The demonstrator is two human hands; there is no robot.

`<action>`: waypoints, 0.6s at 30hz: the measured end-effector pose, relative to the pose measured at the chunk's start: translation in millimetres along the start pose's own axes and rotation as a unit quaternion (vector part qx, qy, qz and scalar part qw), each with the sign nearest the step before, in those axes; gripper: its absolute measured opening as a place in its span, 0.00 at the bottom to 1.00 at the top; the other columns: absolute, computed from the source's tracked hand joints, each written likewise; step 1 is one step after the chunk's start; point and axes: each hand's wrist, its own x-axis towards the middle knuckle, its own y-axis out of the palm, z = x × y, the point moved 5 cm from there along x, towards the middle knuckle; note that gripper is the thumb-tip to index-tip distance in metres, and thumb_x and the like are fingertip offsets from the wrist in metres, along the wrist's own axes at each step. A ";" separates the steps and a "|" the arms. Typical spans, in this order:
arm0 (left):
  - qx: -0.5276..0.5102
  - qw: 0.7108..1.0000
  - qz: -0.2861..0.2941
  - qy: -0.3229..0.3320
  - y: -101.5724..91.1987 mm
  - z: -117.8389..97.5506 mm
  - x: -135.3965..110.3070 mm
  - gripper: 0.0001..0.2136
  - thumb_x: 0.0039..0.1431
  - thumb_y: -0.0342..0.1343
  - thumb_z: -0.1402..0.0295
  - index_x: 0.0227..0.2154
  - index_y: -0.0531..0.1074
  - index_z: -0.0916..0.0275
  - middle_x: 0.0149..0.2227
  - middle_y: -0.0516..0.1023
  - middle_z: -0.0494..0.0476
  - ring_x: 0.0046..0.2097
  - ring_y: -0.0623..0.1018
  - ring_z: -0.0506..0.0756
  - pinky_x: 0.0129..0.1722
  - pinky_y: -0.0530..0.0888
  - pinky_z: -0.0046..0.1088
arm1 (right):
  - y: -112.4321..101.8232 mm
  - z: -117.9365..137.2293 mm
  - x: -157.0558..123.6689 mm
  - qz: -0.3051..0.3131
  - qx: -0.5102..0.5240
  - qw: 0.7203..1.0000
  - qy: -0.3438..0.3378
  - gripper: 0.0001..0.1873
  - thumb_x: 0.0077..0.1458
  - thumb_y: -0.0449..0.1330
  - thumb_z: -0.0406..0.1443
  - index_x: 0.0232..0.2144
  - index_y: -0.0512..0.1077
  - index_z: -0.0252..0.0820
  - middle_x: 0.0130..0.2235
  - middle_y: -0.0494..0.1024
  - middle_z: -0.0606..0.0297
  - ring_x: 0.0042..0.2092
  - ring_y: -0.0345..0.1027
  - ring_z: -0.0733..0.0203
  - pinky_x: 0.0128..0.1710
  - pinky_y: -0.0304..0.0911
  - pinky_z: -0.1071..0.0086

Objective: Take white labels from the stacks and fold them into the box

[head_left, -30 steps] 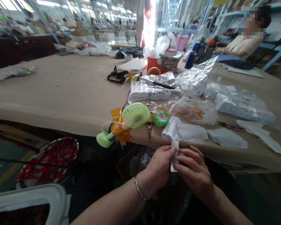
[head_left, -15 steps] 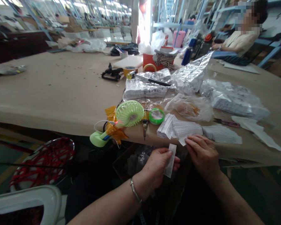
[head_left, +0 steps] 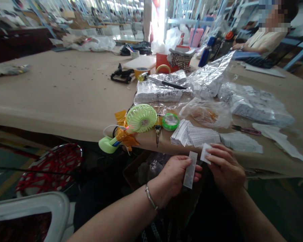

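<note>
The left hand (head_left: 176, 174) is gripping a narrow white paper strip (head_left: 190, 165) between thumb and fingers. It is holding the strip upright, just below the near edge of the tan paper-covered worktop (head_left: 53, 94). A thin silver metal bracelet (head_left: 150, 198) is sitting on the left wrist.

The right hand (head_left: 226, 168) is pinching a small white paper piece (head_left: 206, 153) between thumb and fingertips, at the near edge of the worktop. The small piece is hanging just right of the strip, and the two are not touching.

A fanned stack of white printed paper labels (head_left: 199, 136) is lying on the worktop just beyond both hands. A crumpled clear plastic bag (head_left: 204, 112) is lying farther back behind the stack. To the left of the stack, a round green-rimmed container (head_left: 170, 121) is sitting beside a pale green round handheld fan (head_left: 141, 117). A slim dark-tipped metal tool (head_left: 157, 131) is lying between them, with its tip pointing over the near edge. Pink-handled scissors (head_left: 246, 130) are lying to the right of the stack. At the far right, a seated person (head_left: 262, 42) is resting an arm on the worktop.
</note>
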 end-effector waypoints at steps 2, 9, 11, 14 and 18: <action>-0.028 0.999 0.025 0.022 4.0 -2.0 -2.4 0.07 0.52 0.56 0.69 0.28 0.72 0.70 0.22 0.72 0.54 0.20 0.70 0.47 0.22 0.66 0.23 | 6.5 15.8 -1.5 0.060 0.036 0.997 -0.036 0.10 0.51 0.60 0.28 0.34 0.75 0.48 0.37 0.78 0.64 0.48 0.69 0.53 0.45 0.69 0.56; -0.070 0.996 0.031 0.038 2.0 2.8 -3.2 0.11 0.42 0.64 0.67 0.26 0.74 0.71 0.23 0.72 0.54 0.22 0.69 0.46 0.22 0.62 0.21 | 24.2 38.0 -20.3 0.131 0.048 0.987 -0.073 0.09 0.54 0.58 0.27 0.33 0.75 0.46 0.34 0.78 0.64 0.47 0.68 0.56 0.51 0.64 0.53; -0.056 0.997 0.026 0.041 0.7 4.6 -2.2 0.10 0.42 0.64 0.70 0.26 0.74 0.71 0.23 0.73 0.55 0.22 0.69 0.46 0.22 0.62 0.20 | 24.6 39.0 -23.9 0.147 0.046 0.985 -0.077 0.10 0.54 0.58 0.27 0.35 0.75 0.45 0.35 0.78 0.64 0.49 0.67 0.55 0.52 0.64 0.53; -0.042 0.998 0.003 0.039 -1.4 5.0 -2.4 0.05 0.49 0.59 0.73 0.27 0.72 0.71 0.23 0.74 0.55 0.21 0.70 0.46 0.22 0.64 0.20 | 14.3 30.0 -25.6 0.149 0.028 0.986 -0.072 0.16 0.53 0.60 0.29 0.45 0.71 0.44 0.40 0.78 0.61 0.52 0.64 0.52 0.51 0.65 0.54; -0.005 0.999 -0.033 -0.008 -4.7 7.0 -4.4 0.05 0.58 0.51 0.73 0.31 0.70 0.69 0.27 0.77 0.60 0.24 0.76 0.51 0.26 0.72 0.25 | -24.6 -15.3 -25.9 0.045 -0.164 0.985 0.029 0.29 0.55 0.59 0.37 0.58 0.59 0.39 0.52 0.70 0.50 0.57 0.59 0.44 0.54 0.59 0.47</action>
